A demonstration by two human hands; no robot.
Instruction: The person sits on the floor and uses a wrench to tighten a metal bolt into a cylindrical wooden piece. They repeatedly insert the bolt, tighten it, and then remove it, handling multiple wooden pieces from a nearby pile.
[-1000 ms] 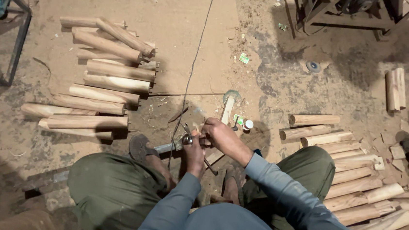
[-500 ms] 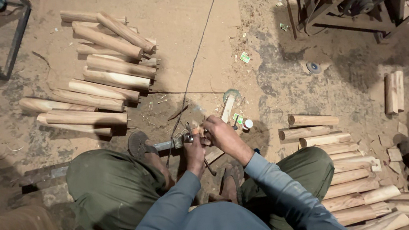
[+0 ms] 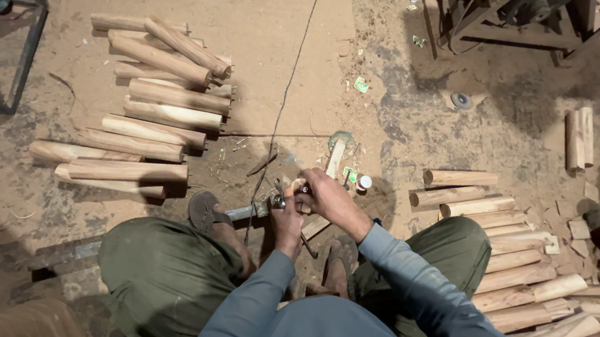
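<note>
I sit on the dirt floor with knees apart. My left hand [image 3: 286, 223] and my right hand [image 3: 327, 195] meet over a small wooden piece [image 3: 294, 189] at the end of a metal bar tool [image 3: 243, 212] that lies across the ground toward the left. My right hand closes over the wooden piece from above. My left hand grips the metal fitting just below it. A thin dark rod [image 3: 307, 245] pokes out under my hands. My sandalled foot [image 3: 203, 208] rests on the bar.
A pile of rounded wooden billets [image 3: 160, 115] lies at upper left, and shorter cut billets [image 3: 507, 259] are stacked at right. A black cable [image 3: 287, 98] runs up the floor. A metal machine frame [image 3: 515, 2] stands at upper right, and small scraps lie around.
The view has drifted slightly; my hands stay together on the wooden piece and the bar end with only small shifts.
</note>
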